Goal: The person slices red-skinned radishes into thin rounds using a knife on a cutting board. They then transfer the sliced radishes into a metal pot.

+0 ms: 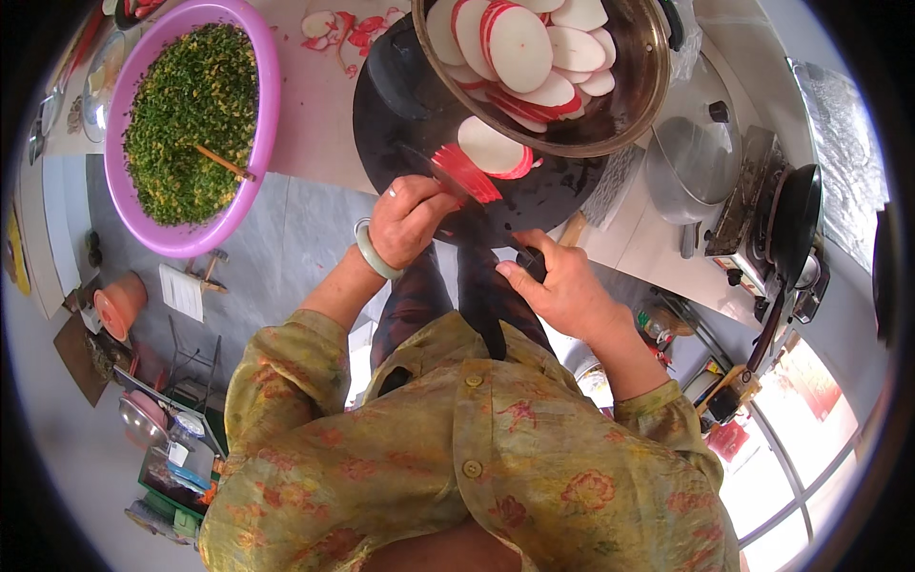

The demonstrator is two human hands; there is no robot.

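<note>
On a round black cutting board (pixel 557 193), my left hand (pixel 412 218), with a ring and a pale bangle, rests its fingertips at the near-left end of thin red-skinned radish strips (pixel 466 174). My right hand (pixel 561 279) grips the dark handle of a kitchen knife (pixel 530 259); its dark blade is hard to make out against the board, near the strips. Just beyond the strips lies a fanned stack of white radish slices (pixel 493 146) with red edges. Above the board's far side, a metal pot (pixel 636 107) holds many more round radish slices (pixel 522 57).
A pink-purple basin (pixel 268 107) of chopped greens with a wooden stick stands at the left. Radish trimmings (pixel 364 32) lie on the counter behind the board. To the right are a lidded metal pot (pixel 690 164) and a black frying pan (pixel 797 222) on a gas stove.
</note>
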